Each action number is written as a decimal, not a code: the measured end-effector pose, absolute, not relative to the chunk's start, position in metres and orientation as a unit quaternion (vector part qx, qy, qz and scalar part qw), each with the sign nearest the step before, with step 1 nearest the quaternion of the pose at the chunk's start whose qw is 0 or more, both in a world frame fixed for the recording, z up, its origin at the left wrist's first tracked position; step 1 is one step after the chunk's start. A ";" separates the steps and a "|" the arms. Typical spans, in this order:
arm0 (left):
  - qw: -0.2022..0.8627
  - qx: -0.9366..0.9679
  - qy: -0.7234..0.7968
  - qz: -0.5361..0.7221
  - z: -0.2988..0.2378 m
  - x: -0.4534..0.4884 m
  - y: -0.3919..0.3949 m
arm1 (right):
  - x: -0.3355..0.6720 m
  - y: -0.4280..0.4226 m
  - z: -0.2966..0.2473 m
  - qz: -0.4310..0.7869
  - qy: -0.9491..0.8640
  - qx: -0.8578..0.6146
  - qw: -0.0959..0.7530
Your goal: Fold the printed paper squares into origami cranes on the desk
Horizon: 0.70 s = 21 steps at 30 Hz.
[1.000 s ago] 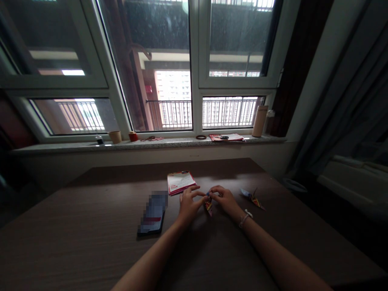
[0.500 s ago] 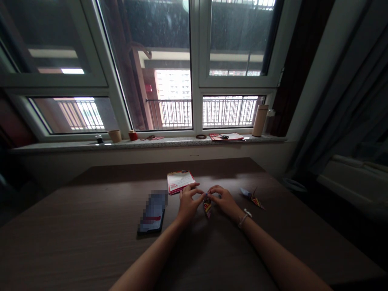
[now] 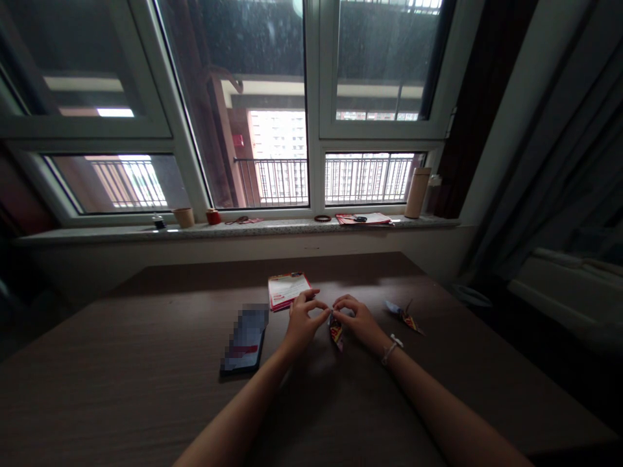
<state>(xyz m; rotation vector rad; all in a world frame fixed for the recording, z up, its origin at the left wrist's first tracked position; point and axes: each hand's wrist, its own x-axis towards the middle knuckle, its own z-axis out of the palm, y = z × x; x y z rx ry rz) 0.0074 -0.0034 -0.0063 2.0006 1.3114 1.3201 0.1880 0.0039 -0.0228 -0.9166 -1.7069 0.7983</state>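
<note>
Between my hands is a small folded paper piece (image 3: 336,334), printed in red, yellow and dark colours, with its pointed end toward me. My left hand (image 3: 304,323) pinches the far end of it between thumb and forefinger, its other fingers bent. From the other side my right hand (image 3: 359,322), with a bracelet at the wrist, is closed on that same end. The fingertips hide the fold there. A similar folded paper piece (image 3: 405,316), with a light tip, lies on the table to the right of my right hand.
On the brown table (image 3: 121,344) lie a phone (image 3: 246,340) and a stack of red-edged paper sheets (image 3: 287,290) just beyond my left hand. The windowsill (image 3: 287,226) holds a paper cup (image 3: 183,217), a red spool (image 3: 213,216), scissors on papers (image 3: 361,219) and a tan bottle (image 3: 417,193).
The folded paper has turned slightly, its pointed end swinging a little to the right. My hands stay close together, with small finger movements.
</note>
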 end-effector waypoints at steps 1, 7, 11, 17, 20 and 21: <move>0.208 0.714 0.470 0.474 -0.006 0.007 -0.003 | 0.188 0.004 -0.023 0.334 -0.703 -0.379 0.500; 0.226 0.703 0.468 0.485 -0.009 0.007 -0.004 | 0.188 0.007 -0.025 0.353 -0.686 -0.379 0.510; 0.221 0.705 0.467 0.486 -0.008 0.009 -0.005 | 0.188 0.006 -0.025 0.363 -0.680 -0.376 0.514; 0.217 0.714 0.467 0.473 -0.005 0.011 -0.006 | 0.187 0.005 -0.025 0.341 -0.693 -0.383 0.507; 0.211 0.716 0.474 0.467 -0.005 0.010 -0.005 | 0.187 0.006 -0.025 0.333 -0.694 -0.391 0.504; 0.209 0.716 0.477 0.465 -0.006 0.009 -0.004 | 0.187 0.006 -0.026 0.332 -0.693 -0.395 0.504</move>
